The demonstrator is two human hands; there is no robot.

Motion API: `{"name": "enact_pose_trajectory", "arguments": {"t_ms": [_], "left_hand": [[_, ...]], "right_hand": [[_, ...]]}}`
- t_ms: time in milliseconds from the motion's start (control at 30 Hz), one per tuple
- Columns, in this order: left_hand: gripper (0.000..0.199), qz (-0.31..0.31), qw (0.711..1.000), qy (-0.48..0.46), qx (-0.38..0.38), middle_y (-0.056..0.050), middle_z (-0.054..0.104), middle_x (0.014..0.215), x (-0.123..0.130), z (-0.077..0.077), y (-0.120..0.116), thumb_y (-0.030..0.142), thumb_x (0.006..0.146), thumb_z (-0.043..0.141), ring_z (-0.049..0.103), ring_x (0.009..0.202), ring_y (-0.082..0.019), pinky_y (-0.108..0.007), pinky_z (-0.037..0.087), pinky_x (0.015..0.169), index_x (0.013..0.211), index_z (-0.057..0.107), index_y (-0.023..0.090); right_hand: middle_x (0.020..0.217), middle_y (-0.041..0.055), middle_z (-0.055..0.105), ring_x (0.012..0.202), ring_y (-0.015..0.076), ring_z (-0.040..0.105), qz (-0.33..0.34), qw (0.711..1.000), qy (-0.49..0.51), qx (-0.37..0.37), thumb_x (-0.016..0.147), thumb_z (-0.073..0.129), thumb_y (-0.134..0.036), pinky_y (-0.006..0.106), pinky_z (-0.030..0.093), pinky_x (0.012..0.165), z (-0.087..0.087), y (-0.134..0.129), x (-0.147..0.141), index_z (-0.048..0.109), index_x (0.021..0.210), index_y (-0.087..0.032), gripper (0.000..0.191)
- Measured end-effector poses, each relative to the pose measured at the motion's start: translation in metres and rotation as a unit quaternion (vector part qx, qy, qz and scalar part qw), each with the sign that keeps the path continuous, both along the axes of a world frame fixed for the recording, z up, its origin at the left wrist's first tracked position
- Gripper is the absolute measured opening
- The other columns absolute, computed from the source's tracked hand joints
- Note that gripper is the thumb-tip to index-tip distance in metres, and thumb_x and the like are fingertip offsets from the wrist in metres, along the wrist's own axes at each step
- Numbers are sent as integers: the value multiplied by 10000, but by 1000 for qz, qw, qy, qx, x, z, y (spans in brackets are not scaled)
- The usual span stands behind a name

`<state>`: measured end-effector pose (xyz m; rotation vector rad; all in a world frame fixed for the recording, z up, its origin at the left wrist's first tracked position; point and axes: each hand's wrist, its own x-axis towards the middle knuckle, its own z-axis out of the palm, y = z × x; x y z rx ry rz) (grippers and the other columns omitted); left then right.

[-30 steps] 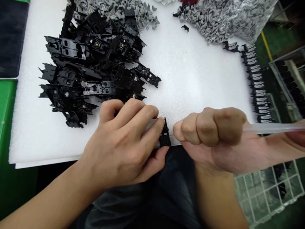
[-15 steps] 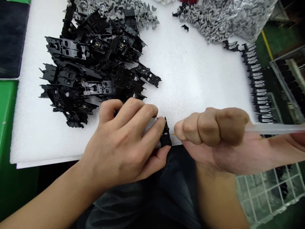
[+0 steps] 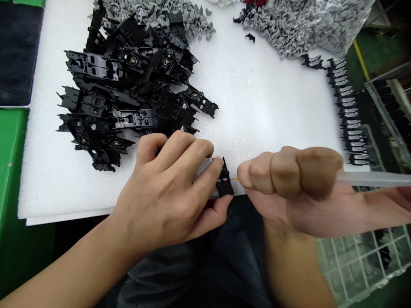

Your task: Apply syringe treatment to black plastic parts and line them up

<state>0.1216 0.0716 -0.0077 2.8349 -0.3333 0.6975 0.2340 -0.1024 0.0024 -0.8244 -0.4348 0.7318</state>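
We are changing very little at this moment: our two hands are staying close together at the near edge of the white foam sheet (image 3: 272, 107), and only the view has drifted slightly. Our left hand (image 3: 160, 192) is clamping a small black plastic part (image 3: 224, 185) upright between its fingers and thumb, with the part resting at the foam's edge. Our right hand (image 3: 289, 188) is curled into a fist around a clear tube (image 3: 372, 179), pointing its thin orange tip (image 3: 236, 179) at the part. The tip is just beside the part, though we cannot tell whether they are touching. Beyond our left hand, a heap of black parts (image 3: 128, 85) is lying on the foam, with loose grey clips (image 3: 154, 10) behind it. A bag of grey clips (image 3: 308, 21) is sitting at the far side, and a row of parts (image 3: 348, 107) is lining the right edge. A wire crate (image 3: 362, 265) is standing below to the right.
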Motion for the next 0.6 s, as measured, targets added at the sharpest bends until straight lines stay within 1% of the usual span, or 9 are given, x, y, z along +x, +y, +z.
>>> {"name": "enact_pose_trajectory", "arguments": {"t_ms": [100, 167, 267, 400, 500, 600], "left_hand": [[355, 2, 1000, 0, 1, -106, 706, 1036, 0, 0, 0, 522, 984, 631, 647, 955, -330, -495, 380, 814, 1078, 690, 185], [343, 3, 1000, -4, -1, -100, 693, 1014, 0, -1, 0, 522, 986, 628, 646, 955, -328, -488, 376, 811, 1072, 683, 194], [335, 1, 1000, -7, -5, -103, 681, 1005, 0, -1, 0, 509, 990, 623, 646, 954, -332, -489, 369, 813, 1069, 676, 189], [337, 0, 1000, 6, -3, -106, 684, 1021, 1, 0, 0, 495, 1003, 602, 656, 967, -336, -494, 369, 823, 1079, 683, 177], [341, 0, 1000, 18, 1, -102, 687, 1020, 1, 1, -1, 463, 1020, 566, 659, 971, -333, -488, 378, 824, 1096, 699, 159], [349, 2, 1000, 11, 3, -89, 679, 997, 0, 2, -1, 463, 1034, 540, 662, 952, -320, -474, 383, 813, 1083, 705, 159]], "right_hand": [[458, -82, 73, 418, 89, 90, -35, 998, -47, -8, 990, 608, -562, 339, 225, 508, 2, 4, -2, 112, 571, -223, 733], [453, -82, 83, 413, 90, 94, -37, 997, -59, -20, 997, 616, -523, 340, 233, 510, 2, 5, -3, 113, 573, -223, 722], [448, -83, 83, 414, 93, 91, -43, 996, -62, -36, 997, 639, -473, 343, 241, 511, 0, 4, -4, 114, 562, -219, 728], [458, -83, 84, 420, 94, 91, -52, 996, -65, -43, 1011, 625, -485, 345, 231, 513, -1, 3, -4, 99, 574, -221, 734], [462, -82, 90, 421, 91, 99, -51, 995, -68, -43, 1028, 603, -459, 348, 227, 518, 0, 3, -4, 93, 581, -221, 719], [466, -85, 88, 423, 91, 97, -51, 996, -68, -40, 1016, 626, -442, 349, 222, 522, 1, 3, -4, 102, 569, -227, 721]]}}
